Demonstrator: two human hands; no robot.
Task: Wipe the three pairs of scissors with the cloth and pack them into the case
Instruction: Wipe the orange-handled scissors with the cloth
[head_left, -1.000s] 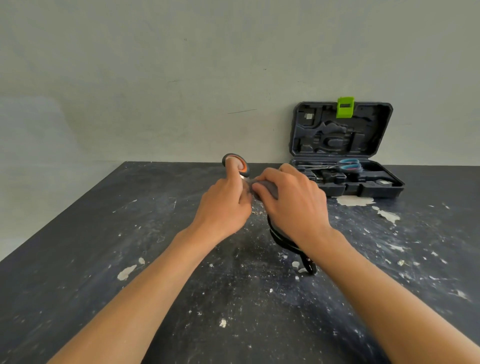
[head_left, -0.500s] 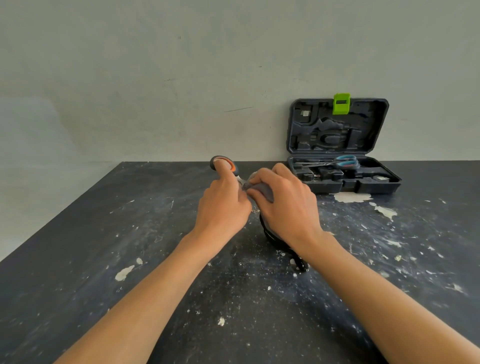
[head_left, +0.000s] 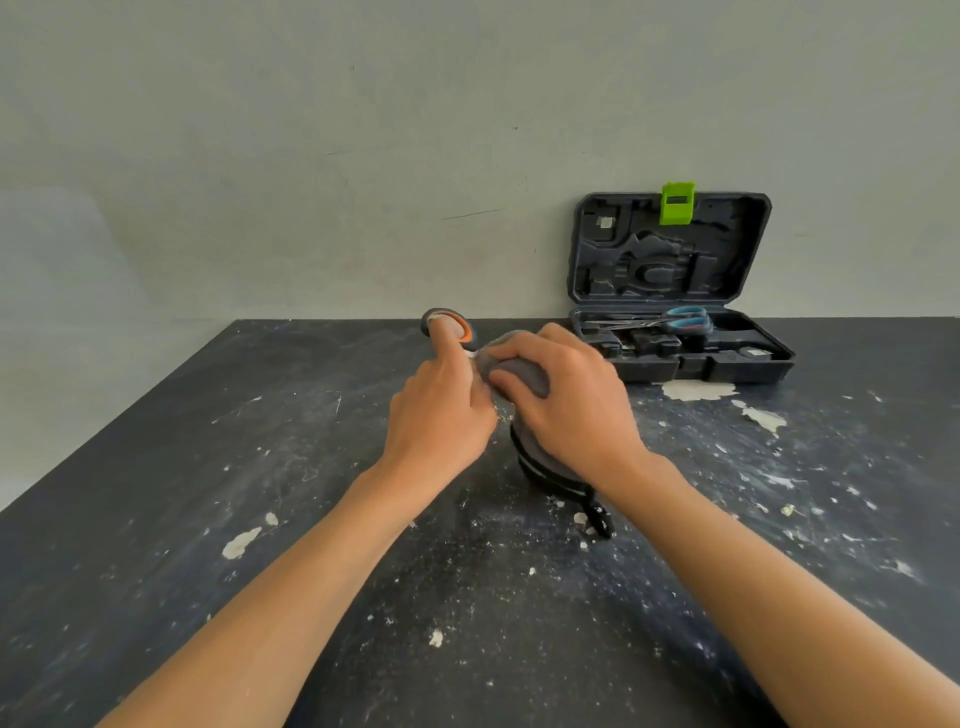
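Scissors — blades hidden under cloth

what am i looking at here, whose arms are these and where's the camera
The camera sits on a person's head, looking forward and down, so the two bare arms are that person's own. There is no machine. The left hand holds a pair of scissors by its orange-lined handle loop, a finger through it. The right hand presses a grey cloth around the blades, wiping them. All this happens over a dark table flecked with white chips. At the back an open case leans its lid on the wall; blue-handled scissors already lie inside. A third pair is not visible.
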